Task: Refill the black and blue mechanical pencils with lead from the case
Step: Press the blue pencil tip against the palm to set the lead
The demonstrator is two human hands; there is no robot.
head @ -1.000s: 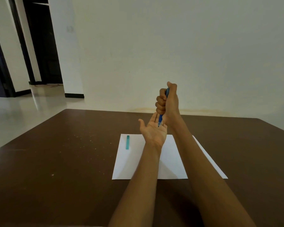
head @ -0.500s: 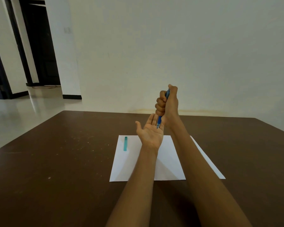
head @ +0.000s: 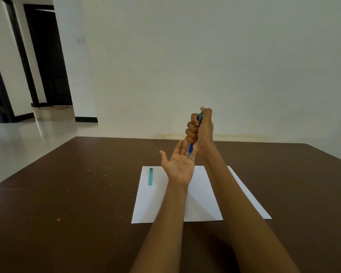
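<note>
My right hand (head: 202, 131) is fisted around the blue mechanical pencil (head: 190, 150), held upright with its tip pointing down and my thumb on its top end. The tip rests on or just above the palm of my left hand (head: 178, 164), which lies open, palm up, under it. The teal lead case (head: 150, 176) lies on the left part of a white sheet of paper (head: 201, 201) on the brown table (head: 67, 203). No black pencil is in sight.
The table's far edge runs close to a pale wall. To the left, a light tiled floor leads to dark doorways (head: 47, 62). Both my forearms stretch over the sheet and hide its middle.
Both hands keep the same pose, with the pencil tip over the open left palm. The view has shifted slightly; the case and sheet have not moved.
</note>
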